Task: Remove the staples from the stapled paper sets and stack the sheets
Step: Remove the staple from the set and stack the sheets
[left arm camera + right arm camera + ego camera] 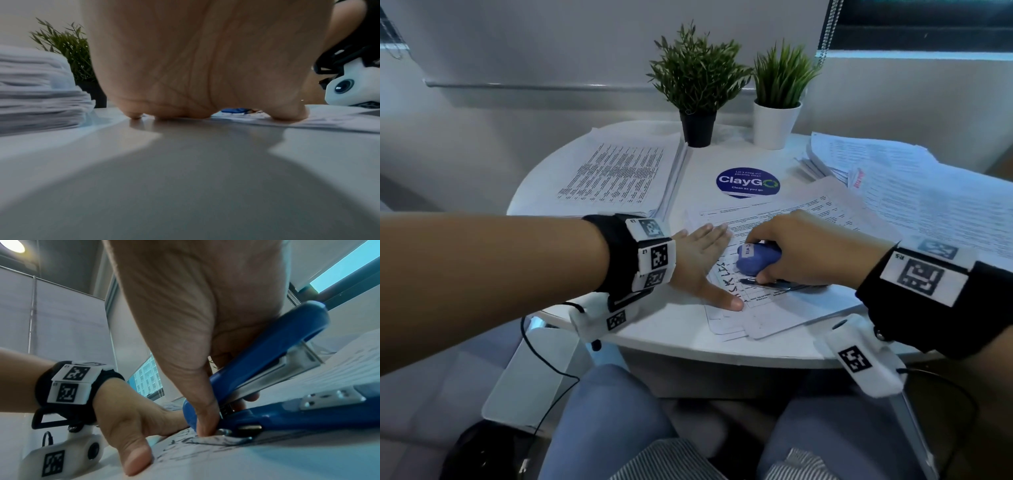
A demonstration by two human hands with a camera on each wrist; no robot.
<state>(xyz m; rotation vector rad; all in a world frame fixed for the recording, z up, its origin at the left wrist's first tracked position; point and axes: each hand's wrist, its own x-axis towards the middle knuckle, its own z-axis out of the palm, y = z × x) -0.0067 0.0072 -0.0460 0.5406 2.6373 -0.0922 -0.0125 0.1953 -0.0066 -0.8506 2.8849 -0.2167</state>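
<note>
A stapled paper set (784,308) with printed tables and handwriting lies at the table's front edge. My left hand (705,260) presses flat on its left corner, fingers and thumb spread straight (131,423). My right hand (808,246) grips a blue stapler (756,258), whose rear end with the metal remover tab rests on the sheet near the thumb (207,423). The stapler (267,369) is hinged open, its base lying on the paper. In the left wrist view only the palm (195,65) shows, pressed on the table. The staple itself is not visible.
A tall neat stack of sheets (616,171) sits at the back left. A loose pile of paper sets (893,178) spreads over the right. Two potted plants (698,89) (777,99) stand at the back. A round blue sticker (748,183) marks the table's (664,339) middle.
</note>
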